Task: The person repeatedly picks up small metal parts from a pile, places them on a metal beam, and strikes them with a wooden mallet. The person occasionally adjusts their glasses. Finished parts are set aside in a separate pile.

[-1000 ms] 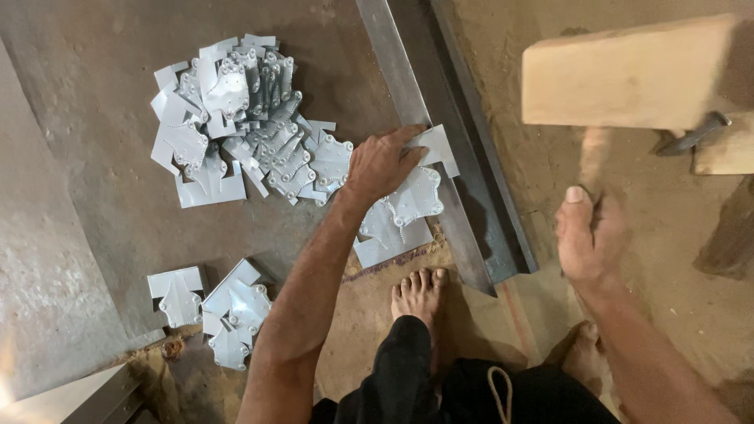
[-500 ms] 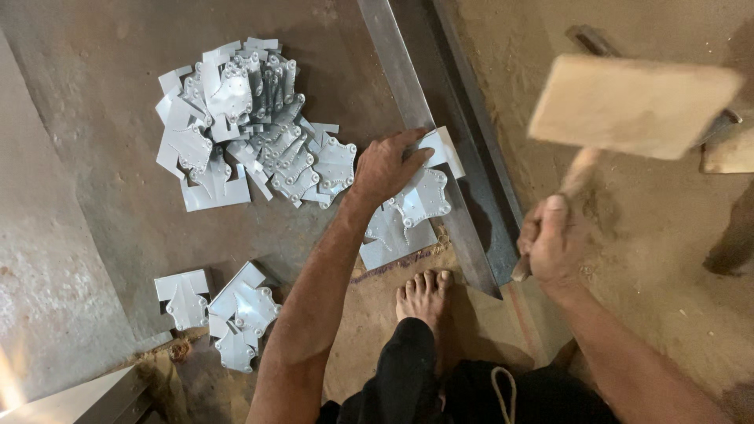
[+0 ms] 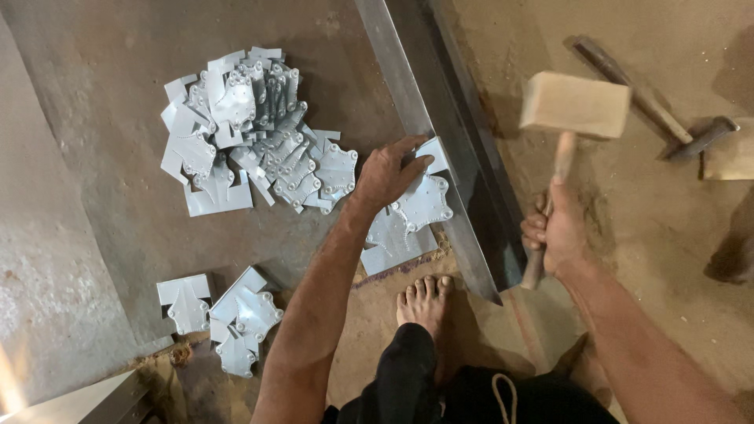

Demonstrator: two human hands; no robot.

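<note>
My left hand presses down on a cut sheet-metal piece that lies against the long steel angle bar. More flat pieces sit under it toward my bare foot. My right hand grips the handle of a wooden mallet, whose block head hangs to the right of the bar, above the dirt floor.
A big heap of the same metal pieces lies on the steel plate at upper left. A smaller stack sits at lower left. A metal hammer rests on the ground at upper right.
The mallet has swung down and left, its head lower in view. My right hand has shifted with it. My left hand keeps pressing the same piece.
</note>
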